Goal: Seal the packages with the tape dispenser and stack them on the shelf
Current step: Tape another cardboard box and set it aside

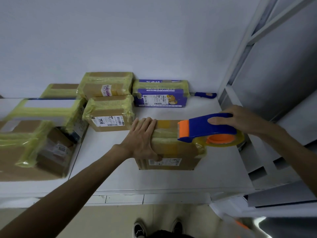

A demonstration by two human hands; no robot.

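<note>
Head view. Steadies box [171,152] mid-way along white shelf [111,169] with left hand [143,134], fingers straight and flat on top. Grips tape dispenser [209,127] in right hand [240,121], fingers curled round its body, blade end over box top. Shows yellowish tape across box already; probably mid-seal. Leaves stacking with taped boxes [109,114] behind to do.

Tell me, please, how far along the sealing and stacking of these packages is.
Done: the purple box and the brown boxes beside it already carry yellowish tape on the shelf. In hand: the left hand presses the front box while the right hand holds the tape dispenser over its top. Left: finishing its tape and stacking it.
</note>
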